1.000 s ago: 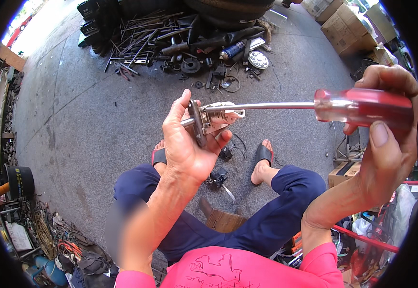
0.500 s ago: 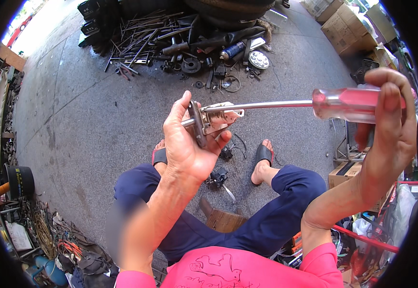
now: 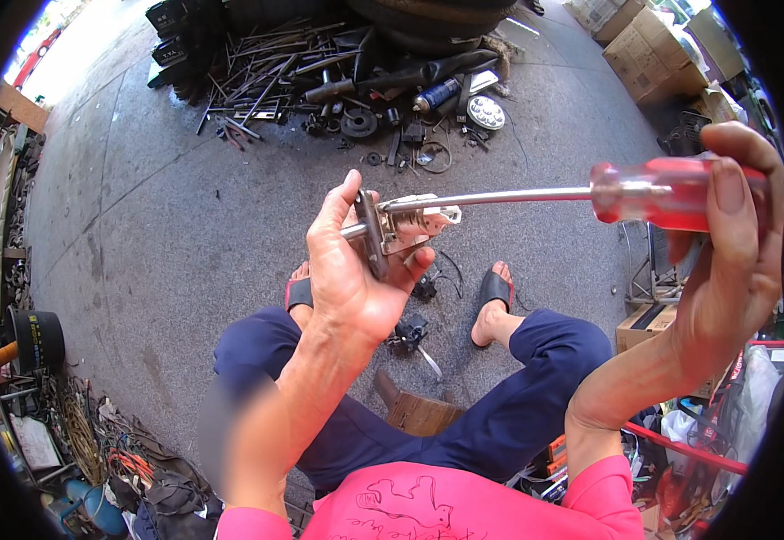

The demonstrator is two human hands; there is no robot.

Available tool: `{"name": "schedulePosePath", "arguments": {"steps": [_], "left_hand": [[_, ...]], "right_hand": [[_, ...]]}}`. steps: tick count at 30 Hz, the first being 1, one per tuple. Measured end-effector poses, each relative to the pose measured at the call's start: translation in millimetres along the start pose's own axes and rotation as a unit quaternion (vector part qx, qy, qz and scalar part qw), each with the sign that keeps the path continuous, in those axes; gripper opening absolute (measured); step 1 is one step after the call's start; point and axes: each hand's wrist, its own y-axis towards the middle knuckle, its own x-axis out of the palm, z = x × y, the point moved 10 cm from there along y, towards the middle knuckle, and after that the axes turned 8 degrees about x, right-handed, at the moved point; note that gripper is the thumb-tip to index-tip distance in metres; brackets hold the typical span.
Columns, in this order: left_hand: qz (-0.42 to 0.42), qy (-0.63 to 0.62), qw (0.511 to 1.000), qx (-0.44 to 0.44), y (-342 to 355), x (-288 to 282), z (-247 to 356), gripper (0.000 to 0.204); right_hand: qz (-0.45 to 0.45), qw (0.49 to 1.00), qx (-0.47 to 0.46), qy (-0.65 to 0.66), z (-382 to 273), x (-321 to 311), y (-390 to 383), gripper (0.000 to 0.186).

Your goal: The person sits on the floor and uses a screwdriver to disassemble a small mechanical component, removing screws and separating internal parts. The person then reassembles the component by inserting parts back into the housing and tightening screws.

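Left hand (image 3: 347, 279) is holding a dark-metal-and-white mechanism (image 3: 414, 220) in a snug grip, right hand (image 3: 734, 238) is clasping a red-and-clear-handled steel screwdriver (image 3: 609, 192), tip poking at it.

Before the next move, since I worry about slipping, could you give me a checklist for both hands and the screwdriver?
1. Left hand holding the metal fitting: ok.
2. Right hand holding the screwdriver by its handle: ok.
3. Tip at the fitting: ok.
4. Tip fully seated: cannot tell, too small.
5. Fitting resting on a firm support: not ok, held up above the floor.
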Motion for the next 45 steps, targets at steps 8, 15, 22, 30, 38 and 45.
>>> {"name": "schedulePosePath", "arguments": {"steps": [8, 15, 22, 30, 38, 45], "left_hand": [[0.018, -0.041, 0.999, 0.0, 2, -4, 1, 0.037], [0.009, -0.028, 0.999, 0.013, -1, 4, 6, 0.037], [0.01, -0.027, 0.999, 0.015, -1, 1, 5, 0.038], [0.006, -0.029, 0.999, 0.012, 2, -1, 6, 0.033], [0.007, -0.01, 1.0, 0.016, -2, 4, 8, 0.032], [0.009, -0.018, 1.0, 0.017, -1, 0, 6, 0.038]], "right_hand": [[0.009, 0.999, -0.03, 0.011, 6, -3, 1, 0.041], [0.029, 0.996, -0.007, 0.086, 17, -19, 10, 0.036], [0.057, 0.997, -0.053, -0.013, 17, -21, 6, 0.037], [-0.007, 1.0, 0.009, 0.007, 1, 3, 0, 0.039], [0.003, 0.997, -0.009, 0.075, -7, 8, -4, 0.05], [0.027, 0.998, 0.004, 0.052, 0, -3, -1, 0.048]]}}
